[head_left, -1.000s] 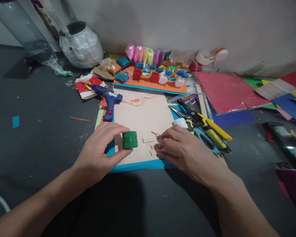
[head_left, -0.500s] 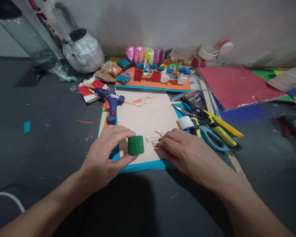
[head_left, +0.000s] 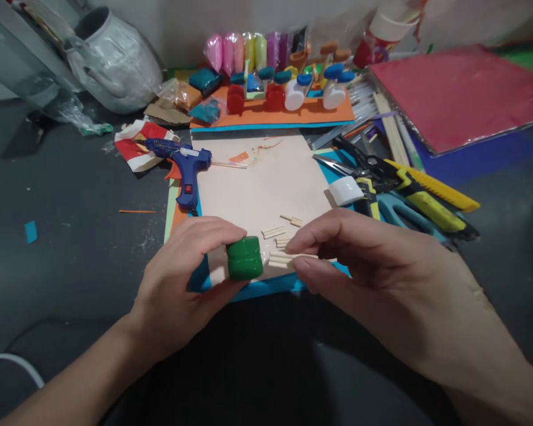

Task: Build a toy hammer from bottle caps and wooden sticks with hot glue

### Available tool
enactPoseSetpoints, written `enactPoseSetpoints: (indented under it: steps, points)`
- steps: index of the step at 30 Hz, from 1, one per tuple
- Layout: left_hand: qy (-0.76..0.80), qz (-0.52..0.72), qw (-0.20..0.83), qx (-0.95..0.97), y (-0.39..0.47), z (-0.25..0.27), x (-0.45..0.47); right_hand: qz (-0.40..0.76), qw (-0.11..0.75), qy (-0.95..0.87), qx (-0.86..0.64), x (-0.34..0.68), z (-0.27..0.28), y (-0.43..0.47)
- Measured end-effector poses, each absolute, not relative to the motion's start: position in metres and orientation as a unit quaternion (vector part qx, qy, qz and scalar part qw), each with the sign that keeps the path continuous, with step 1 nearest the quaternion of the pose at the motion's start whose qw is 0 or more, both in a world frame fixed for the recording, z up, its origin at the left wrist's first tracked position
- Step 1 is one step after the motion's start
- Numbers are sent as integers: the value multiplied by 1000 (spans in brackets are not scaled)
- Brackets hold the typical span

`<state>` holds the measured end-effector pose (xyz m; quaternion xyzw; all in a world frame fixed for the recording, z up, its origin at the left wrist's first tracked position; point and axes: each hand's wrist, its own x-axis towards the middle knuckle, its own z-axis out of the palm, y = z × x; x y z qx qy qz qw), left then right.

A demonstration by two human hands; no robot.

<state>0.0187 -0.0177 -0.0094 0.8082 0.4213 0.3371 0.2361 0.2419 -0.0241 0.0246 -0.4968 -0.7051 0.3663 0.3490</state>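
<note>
Between the thumb and fingers of my left hand (head_left: 182, 272) is a small green bottle cap piece (head_left: 245, 258), shaped like two caps joined, held on its side. My right hand (head_left: 359, 266) pinches a few short wooden sticks (head_left: 279, 260) laid side by side, their ends pointing at the green piece with a small gap between. Behind them, more short wooden sticks (head_left: 273, 232) lie in little groups on the cream sheet (head_left: 253, 189). To the right of the sheet's middle sits a white cap (head_left: 346, 190).
A blue glue gun (head_left: 189, 165) lies at the sheet's left edge. Pliers (head_left: 400, 183), blue-handled scissors (head_left: 404, 213) and a yellow cutter (head_left: 444, 188) lie at right. Behind are coloured clay packets (head_left: 235, 53), small cap figures (head_left: 295, 94), a silver kettle (head_left: 119, 65) and a red sheet (head_left: 462, 94).
My right hand has lifted a few wooden sticks from the sheet and turned them toward the green piece. My left hand still holds that piece, slightly tilted now. The view has shifted closer.
</note>
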Motion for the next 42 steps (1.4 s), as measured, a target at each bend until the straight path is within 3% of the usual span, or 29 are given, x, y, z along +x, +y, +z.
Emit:
enactPoseSetpoints:
  steps: [11, 42]
  points:
    - [377, 324, 184, 848, -15, -6, 18, 334, 323, -729, -503, 235, 31, -23]
    - [365, 344, 200, 842, -13, -9, 20, 327, 345, -729, -493, 235, 19, -25]
